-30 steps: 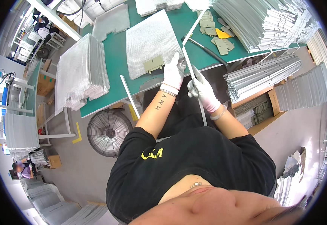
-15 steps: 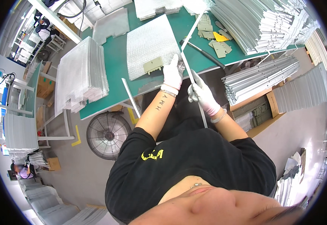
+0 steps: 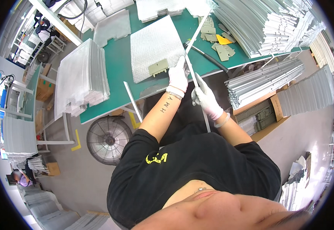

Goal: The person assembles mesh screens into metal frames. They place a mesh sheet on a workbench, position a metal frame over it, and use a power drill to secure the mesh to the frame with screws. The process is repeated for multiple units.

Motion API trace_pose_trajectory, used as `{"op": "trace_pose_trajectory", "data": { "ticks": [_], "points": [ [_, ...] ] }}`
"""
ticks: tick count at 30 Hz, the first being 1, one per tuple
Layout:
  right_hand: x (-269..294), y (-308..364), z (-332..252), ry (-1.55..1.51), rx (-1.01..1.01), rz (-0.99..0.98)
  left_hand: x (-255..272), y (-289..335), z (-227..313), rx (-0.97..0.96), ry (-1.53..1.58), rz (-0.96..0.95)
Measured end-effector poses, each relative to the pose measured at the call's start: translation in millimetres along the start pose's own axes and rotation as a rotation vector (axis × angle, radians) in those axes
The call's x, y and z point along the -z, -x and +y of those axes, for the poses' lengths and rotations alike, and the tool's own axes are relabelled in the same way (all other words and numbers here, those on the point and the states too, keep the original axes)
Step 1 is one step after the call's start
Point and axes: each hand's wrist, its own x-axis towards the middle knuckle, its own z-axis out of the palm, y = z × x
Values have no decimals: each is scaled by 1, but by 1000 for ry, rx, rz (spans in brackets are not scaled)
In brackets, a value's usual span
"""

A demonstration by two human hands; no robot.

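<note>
A long, thin pale metal strip [image 3: 193, 73] runs slantwise between my hands and down toward my lap. It meets another slanting length at an angle near my left fingertips; whether they are one bent piece I cannot tell. My gloved left hand [image 3: 178, 78] is closed on the strip at that corner. Lower down, my gloved right hand [image 3: 207, 99] grips it with the fingers wrapped round. Just left of my left hand, an olive tabbed plate [image 3: 159, 68] lies on a silvery mesh panel [image 3: 153, 42]. A hammer [image 3: 210, 58] with a dark handle lies beyond the strip.
Stacked mesh panels [image 3: 80, 76] stand on the green table [image 3: 117, 73] at left. More olive plates [image 3: 223, 51] and an orange-yellow piece [image 3: 223, 40] lie at right, near bundled metal strips [image 3: 266, 82]. A floor fan [image 3: 109, 140] and an open carton [image 3: 272, 124] stand below.
My hands and the strip hold nearly the same pose. The surroundings have shifted slightly in the view, and the left hand sits slightly lower and to the right beside the olive plate.
</note>
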Motion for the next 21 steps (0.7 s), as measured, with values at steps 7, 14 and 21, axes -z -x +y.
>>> {"op": "trace_pose_trajectory", "data": {
  "ticks": [7,14,21],
  "points": [
    [22,-90,-28,216,48,-52,12,19,-10,-12,-19,-98],
    [41,-137,-19,91,-140,-146,54,112,88,-33,-700,-354],
    [22,-122,-26,-43,-85,-190,129,66,182,-14,-223,-240]
  ]
}}
